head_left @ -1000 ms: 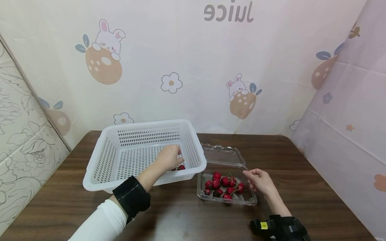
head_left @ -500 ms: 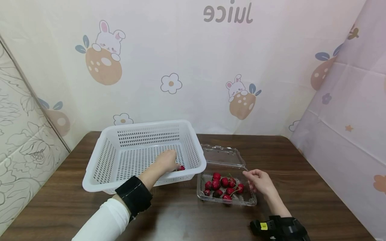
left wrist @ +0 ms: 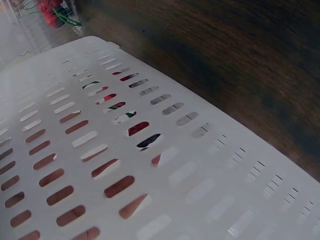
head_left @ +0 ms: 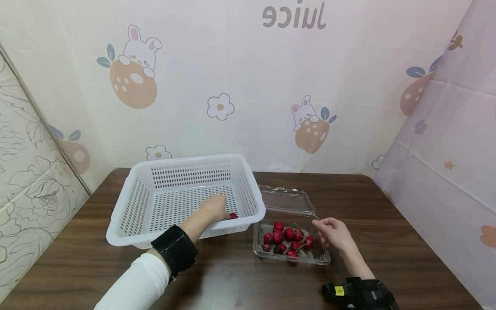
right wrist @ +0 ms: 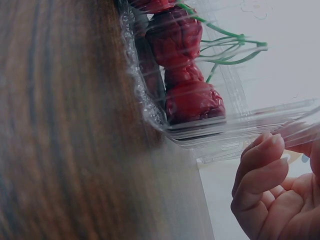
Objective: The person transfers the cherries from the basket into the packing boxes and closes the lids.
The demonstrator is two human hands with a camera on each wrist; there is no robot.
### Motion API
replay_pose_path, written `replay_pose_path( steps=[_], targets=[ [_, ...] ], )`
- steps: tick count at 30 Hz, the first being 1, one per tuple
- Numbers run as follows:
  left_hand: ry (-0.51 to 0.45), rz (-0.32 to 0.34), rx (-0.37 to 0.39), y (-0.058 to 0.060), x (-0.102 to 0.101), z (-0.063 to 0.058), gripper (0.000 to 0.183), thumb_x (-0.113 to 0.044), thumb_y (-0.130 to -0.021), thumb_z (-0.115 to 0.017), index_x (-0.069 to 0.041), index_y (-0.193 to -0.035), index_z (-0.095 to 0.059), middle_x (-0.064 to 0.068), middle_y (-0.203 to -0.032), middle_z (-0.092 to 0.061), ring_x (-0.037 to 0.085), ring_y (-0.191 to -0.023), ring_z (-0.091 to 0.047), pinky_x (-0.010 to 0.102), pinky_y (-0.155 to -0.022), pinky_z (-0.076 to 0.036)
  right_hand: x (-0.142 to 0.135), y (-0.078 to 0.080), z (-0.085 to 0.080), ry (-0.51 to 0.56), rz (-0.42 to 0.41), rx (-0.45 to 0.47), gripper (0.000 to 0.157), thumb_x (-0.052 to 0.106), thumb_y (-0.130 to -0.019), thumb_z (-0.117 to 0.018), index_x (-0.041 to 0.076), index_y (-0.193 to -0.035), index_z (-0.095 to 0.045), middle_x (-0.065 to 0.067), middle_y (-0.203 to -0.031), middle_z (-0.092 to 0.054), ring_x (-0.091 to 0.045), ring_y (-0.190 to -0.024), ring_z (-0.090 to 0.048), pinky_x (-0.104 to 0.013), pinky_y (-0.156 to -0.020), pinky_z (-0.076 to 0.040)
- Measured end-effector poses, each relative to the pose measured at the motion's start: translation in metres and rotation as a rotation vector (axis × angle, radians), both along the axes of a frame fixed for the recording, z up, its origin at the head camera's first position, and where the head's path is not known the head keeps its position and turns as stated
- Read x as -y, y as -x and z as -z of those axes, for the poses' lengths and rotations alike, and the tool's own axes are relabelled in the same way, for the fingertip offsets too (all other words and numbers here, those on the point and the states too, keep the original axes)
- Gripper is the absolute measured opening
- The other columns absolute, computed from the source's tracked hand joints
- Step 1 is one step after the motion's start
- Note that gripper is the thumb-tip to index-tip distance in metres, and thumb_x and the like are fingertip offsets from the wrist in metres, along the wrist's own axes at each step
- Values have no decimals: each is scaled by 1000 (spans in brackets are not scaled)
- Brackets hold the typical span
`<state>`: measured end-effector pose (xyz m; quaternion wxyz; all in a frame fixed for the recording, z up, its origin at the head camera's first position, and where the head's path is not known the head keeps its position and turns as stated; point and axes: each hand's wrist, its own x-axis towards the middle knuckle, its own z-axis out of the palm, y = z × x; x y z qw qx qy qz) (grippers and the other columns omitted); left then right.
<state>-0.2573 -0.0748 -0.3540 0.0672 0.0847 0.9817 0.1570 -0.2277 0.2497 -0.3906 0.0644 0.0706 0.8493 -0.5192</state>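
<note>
My left hand (head_left: 211, 209) reaches down inside a white plastic basket (head_left: 133, 206) at its near right side. A red cherry (head_left: 233, 215) shows just beside it; the fingertips are hidden, so any grip there is unclear. Through the slots in the left wrist view, bits of skin, red fruit and green stems appear behind the basket wall (left wrist: 210, 170). My right hand (head_left: 336, 234) pinches the right edge of a clear plastic clamshell box (head_left: 319, 259) between thumb and fingers. Several cherries (head_left: 288, 234), some with green stems, lie in that box.
The clamshell's lid (head_left: 286, 200) lies folded back behind it, close to the basket's right side. Everything stands on a dark wooden table (head_left: 232, 275). A printed curtain (head_left: 255, 86) hangs behind the table.
My left hand has lowered slightly into the basket, its fingers dropping out of sight beside the cherries. My right hand and the clamshell box have stayed put.
</note>
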Motion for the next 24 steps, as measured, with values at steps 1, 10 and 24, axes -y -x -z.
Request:
replay_pose_path(
  steps=[1, 10, 24],
  targets=[
    [-3, 2, 10, 0, 0, 0, 19, -15, -73, -69, 1, -77, -59, 8, -69, -55, 18, -60, -49, 32, -58, -43, 0, 0, 0, 0, 1, 0, 38, 31, -87, -55, -4, -98, -48, -1, -59, -49, -12, -50, -46, -27, -46, -41],
    [15, 16, 53, 2, -1, 5, 25, -15, -72, -70, 4, -86, -60, 11, -75, -58, 20, -66, -52, 34, -66, -45, 0, 0, -1, -5, -2, -1, 37, 31, -88, -54, -4, -98, -47, -1, -60, -49, -12, -50, -46, -26, -46, -41],
    [48, 28, 80, 3, -2, 6, 19, -5, -74, -65, 5, -88, -60, 13, -77, -59, 21, -68, -53, 33, -66, -45, 1, -1, -2, 8, -4, -2, 39, 32, -87, -56, -4, -97, -47, -1, -60, -49, -12, -50, -46, -26, -45, -40]
  ],
)
